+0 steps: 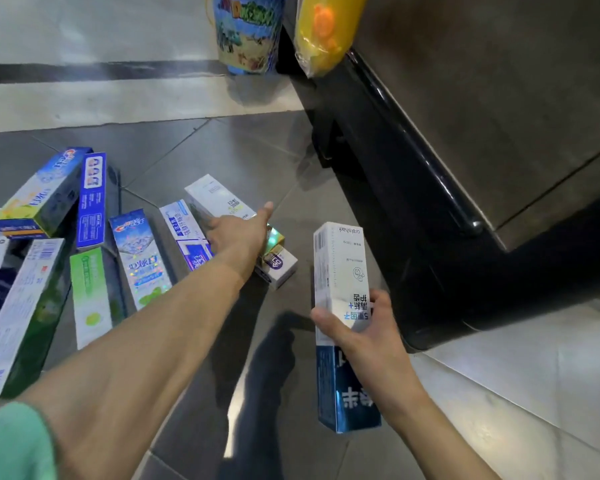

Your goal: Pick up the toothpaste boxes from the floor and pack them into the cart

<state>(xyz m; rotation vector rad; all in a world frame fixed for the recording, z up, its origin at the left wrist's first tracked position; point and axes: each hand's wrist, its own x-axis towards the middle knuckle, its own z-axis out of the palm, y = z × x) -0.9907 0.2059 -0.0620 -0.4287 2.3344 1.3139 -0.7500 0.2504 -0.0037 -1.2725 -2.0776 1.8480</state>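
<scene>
On the floor, my left hand (pixel 238 233) reaches, fingers hidden — grip unclear; my right hand (pixel 364 327) holds a white-and-blue box (pixel 340 271) — likely to slip if jostled.

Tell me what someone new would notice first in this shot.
The right hand grips a white and blue box upright at lower right. The left hand reaches over the boxes on the dark floor toward a white one. More boxes, including a green one, lie scattered at left, and a black cart edge runs down the right.
</scene>
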